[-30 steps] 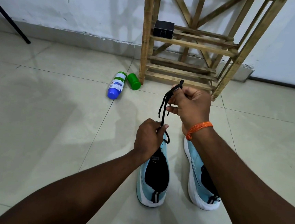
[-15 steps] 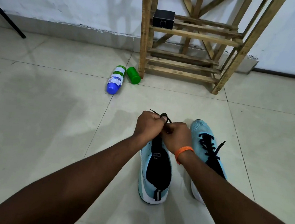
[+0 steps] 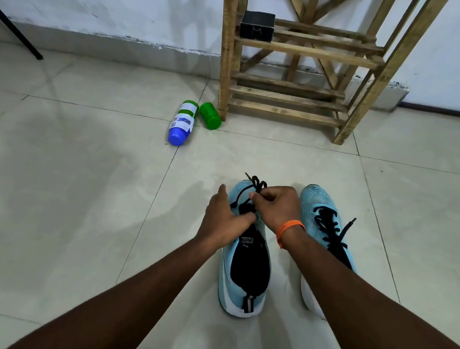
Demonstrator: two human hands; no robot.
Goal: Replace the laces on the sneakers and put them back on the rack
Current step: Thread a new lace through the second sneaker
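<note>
Tiled floor [image 3: 83, 189], seen from above. Two light-blue sneakers stand side by side, toes pointing at the wooden rack [image 3: 285, 95], well apart from it. The first sneaker [image 3: 245, 276] sits under both hands, with its black lining and white heel showing. The right hand [image 3: 276, 209] has its grip clenched on the black lace [image 3: 256, 183], pinched between thumb and fingertips above the toe end. A loop and a loose tip stick up past the knuckles. The left hand [image 3: 226, 221] has a released grip: fingers straight and spread, thumb lying across the tongue area, hand resting against the shoe's left side. An orange wristband [image 3: 291, 227] is on the right wrist. The second sneaker [image 3: 318, 204] lies just beside the first, to its right, with black lacing threaded up its front. Its heel is hidden by the right forearm. A small black box [image 3: 257, 26] sits on a rack shelf. A white bottle with a blue end [image 3: 182, 122] lies on the floor by the rack's left leg, next to a green container [image 3: 210, 115]. A black stand leg [image 3: 13, 30] is at far left.
</note>
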